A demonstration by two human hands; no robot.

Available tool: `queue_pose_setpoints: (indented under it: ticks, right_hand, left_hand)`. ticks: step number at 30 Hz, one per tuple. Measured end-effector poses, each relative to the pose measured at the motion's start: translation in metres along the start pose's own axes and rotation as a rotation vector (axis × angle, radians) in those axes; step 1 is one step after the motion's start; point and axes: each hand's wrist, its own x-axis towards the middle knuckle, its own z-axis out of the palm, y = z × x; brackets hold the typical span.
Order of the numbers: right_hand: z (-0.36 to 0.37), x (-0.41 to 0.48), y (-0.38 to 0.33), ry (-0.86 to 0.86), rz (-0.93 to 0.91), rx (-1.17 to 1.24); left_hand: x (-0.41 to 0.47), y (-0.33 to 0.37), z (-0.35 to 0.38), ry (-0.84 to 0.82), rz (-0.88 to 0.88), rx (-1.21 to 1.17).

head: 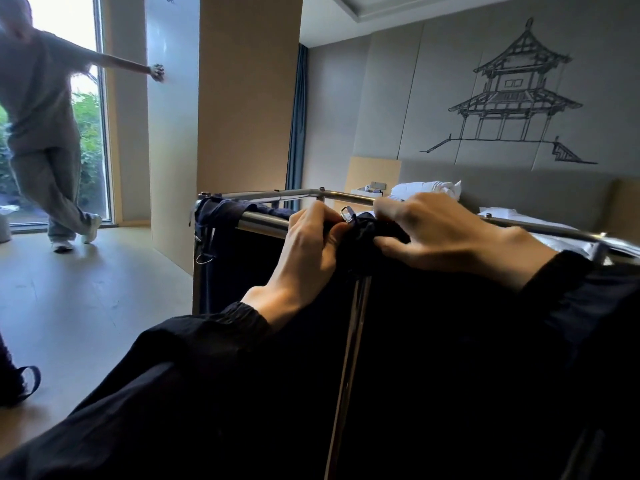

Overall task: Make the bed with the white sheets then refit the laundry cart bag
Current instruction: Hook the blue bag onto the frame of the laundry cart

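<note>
hands meet at the near corner of the cart frame (263,221), where i judge the laundry cart bag (242,271) is being tied back on. from my seat i see the left hand (304,244) pinching dark strap fabric just beneath a small metal ring (347,214), fingers curled tight. the right hand (446,233) grips the bunched navy cloth on the ring's other side, thumb tucked under and fingers hooked over. the bag hangs inside the frame with its top edge draped over the front rail. at the frame's far-left corner another strap (204,251) dangles with its own ring; i cannot tell if it is fastened. white bedding (429,188) lies beyond the frame, so i take the bed as largely dealt with, though little of it shows.

to do this well i would hold the cloth taut against the frame's upright post with the right hand, feed the strap end cleanly through the ring with the left, then pull snug so the hem cannot slide off the rail. a person (38,116) stands well beyond the frame's left side.
</note>
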Motion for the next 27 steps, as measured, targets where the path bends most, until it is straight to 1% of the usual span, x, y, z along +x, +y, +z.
queue_pose_setpoints:
  ticks: [2,4,6,8,10,13,20,27]
  right_hand:
    - [0.004,-0.002,-0.005,0.011,0.062,-0.044]
    - [0.004,0.001,-0.010,0.076,0.097,-0.053]
    - [0.005,0.008,-0.016,0.124,-0.006,-0.005]
    - [0.011,0.019,-0.024,0.126,-0.125,0.076]
    - [0.018,0.030,-0.028,0.150,-0.114,0.143]
    - [0.024,0.035,-0.025,0.170,-0.090,0.163]
    - [0.019,0.025,-0.016,0.166,-0.132,0.261]
    - [0.021,0.019,-0.010,0.216,-0.173,0.337]
  left_hand:
    - [0.002,-0.004,-0.001,-0.018,-0.007,-0.002]
    - [0.005,-0.008,-0.001,-0.014,-0.012,-0.005]
    - [0.008,-0.011,-0.002,-0.009,0.000,-0.016]
    - [0.012,-0.015,-0.004,-0.022,0.028,-0.037]
    - [0.015,-0.020,-0.005,-0.047,0.037,-0.048]
    - [0.018,-0.025,-0.008,-0.102,0.045,-0.045]
    - [0.019,-0.028,-0.018,-0.200,0.105,-0.044]
    - [0.023,-0.035,-0.029,-0.342,0.140,-0.015]
